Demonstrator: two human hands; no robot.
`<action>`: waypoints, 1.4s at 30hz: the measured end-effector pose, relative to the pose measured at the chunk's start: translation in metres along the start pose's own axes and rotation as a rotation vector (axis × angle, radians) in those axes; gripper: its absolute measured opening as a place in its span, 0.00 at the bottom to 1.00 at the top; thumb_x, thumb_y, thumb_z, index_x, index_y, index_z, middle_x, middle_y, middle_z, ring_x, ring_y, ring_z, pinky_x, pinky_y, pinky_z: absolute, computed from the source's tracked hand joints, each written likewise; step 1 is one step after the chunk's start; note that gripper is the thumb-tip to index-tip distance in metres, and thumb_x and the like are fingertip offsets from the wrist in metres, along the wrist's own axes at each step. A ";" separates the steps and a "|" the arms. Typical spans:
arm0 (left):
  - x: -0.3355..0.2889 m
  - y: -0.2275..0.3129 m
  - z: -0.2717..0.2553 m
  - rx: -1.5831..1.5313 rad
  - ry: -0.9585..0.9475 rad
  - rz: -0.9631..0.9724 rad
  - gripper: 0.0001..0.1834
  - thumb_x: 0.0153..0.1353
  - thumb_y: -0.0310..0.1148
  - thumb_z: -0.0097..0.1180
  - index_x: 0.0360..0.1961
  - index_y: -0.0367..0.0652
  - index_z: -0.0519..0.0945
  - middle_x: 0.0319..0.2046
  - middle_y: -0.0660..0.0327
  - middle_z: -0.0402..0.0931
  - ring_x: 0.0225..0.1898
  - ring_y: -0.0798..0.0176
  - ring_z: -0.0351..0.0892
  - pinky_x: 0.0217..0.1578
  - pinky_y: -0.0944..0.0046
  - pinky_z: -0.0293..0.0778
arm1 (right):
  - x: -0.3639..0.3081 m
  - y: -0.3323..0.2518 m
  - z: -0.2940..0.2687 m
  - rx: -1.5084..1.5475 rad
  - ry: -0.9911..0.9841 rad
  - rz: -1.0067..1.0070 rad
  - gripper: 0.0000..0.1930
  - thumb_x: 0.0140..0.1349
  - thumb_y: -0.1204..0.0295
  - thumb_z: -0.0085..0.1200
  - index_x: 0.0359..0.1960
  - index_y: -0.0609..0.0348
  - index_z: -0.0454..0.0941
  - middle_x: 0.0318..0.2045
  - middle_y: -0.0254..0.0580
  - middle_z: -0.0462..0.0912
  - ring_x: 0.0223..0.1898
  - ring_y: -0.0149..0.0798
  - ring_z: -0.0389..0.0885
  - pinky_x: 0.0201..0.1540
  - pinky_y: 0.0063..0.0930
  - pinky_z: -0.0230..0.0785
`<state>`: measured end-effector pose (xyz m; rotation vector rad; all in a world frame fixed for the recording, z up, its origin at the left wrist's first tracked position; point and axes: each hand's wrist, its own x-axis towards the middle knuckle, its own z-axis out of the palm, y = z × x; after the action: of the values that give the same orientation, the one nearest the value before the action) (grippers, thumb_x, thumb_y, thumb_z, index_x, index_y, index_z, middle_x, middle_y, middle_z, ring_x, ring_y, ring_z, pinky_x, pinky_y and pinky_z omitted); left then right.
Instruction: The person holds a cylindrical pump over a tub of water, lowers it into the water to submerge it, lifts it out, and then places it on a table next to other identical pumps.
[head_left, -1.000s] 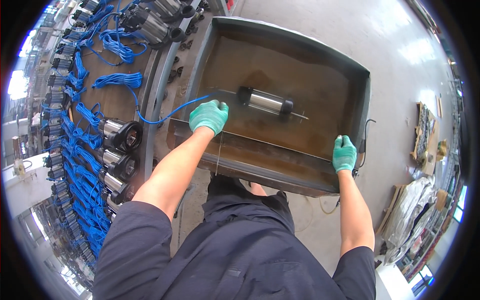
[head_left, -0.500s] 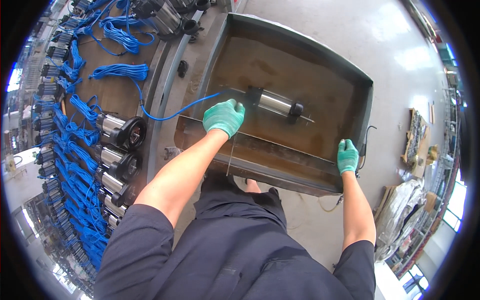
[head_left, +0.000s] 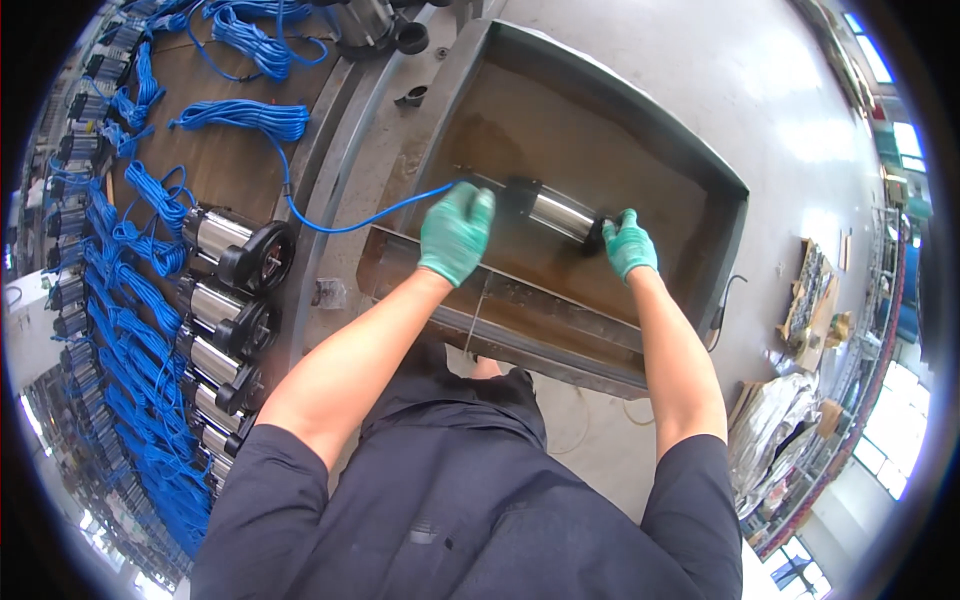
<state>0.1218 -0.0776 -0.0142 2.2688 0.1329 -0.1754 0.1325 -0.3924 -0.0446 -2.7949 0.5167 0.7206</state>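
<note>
A silver cylindrical pump motor with black ends lies tilted in a grey metal tank of murky brown water. My left hand, in a green glove, is closed at the motor's left end, where a blue cable and a thin rod meet. The fingers hide what is inside the grip. My right hand, gloved alike, has its thumb and fingers closed at the black right end of the motor. It covers the rod that sticks out there.
To my left, a bench carries coiled blue cables and several more pump motors. A metal divider bar crosses the tank's near part. Beyond it on the right, crumpled plastic wrap and pallet-like wood lie on the floor.
My right hand has left the tank's right near corner and moved left to the motor's right end. The left hand stays near the cable end, and the view has shifted slightly.
</note>
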 end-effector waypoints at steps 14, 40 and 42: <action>0.023 -0.077 -0.138 0.731 -0.291 -0.091 0.23 0.74 0.51 0.48 0.48 0.40 0.76 0.34 0.43 0.85 0.41 0.37 0.84 0.49 0.42 0.74 | 0.008 -0.034 -0.001 -0.178 -0.070 0.091 0.32 0.71 0.53 0.47 0.71 0.59 0.62 0.52 0.60 0.85 0.54 0.59 0.83 0.57 0.50 0.76; -0.039 -0.009 -0.165 -0.106 -0.888 -0.107 0.35 0.68 0.49 0.64 0.68 0.39 0.69 0.43 0.58 0.82 0.37 0.68 0.83 0.36 0.66 0.82 | -0.170 0.024 -0.143 0.326 0.190 -0.396 0.10 0.58 0.82 0.55 0.41 0.59 0.74 0.31 0.55 0.83 0.35 0.58 0.84 0.40 0.43 0.75; -0.058 -0.005 -0.154 -0.200 -0.805 -0.235 0.32 0.69 0.48 0.63 0.65 0.39 0.71 0.40 0.58 0.81 0.34 0.69 0.82 0.33 0.67 0.80 | -0.184 0.024 -0.137 0.427 0.142 -0.416 0.09 0.57 0.83 0.54 0.39 0.60 0.74 0.29 0.55 0.83 0.32 0.54 0.84 0.38 0.40 0.75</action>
<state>0.0768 0.0412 0.0908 1.8244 -0.0125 -1.1190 0.0311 -0.4018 0.1620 -2.4367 0.0819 0.2832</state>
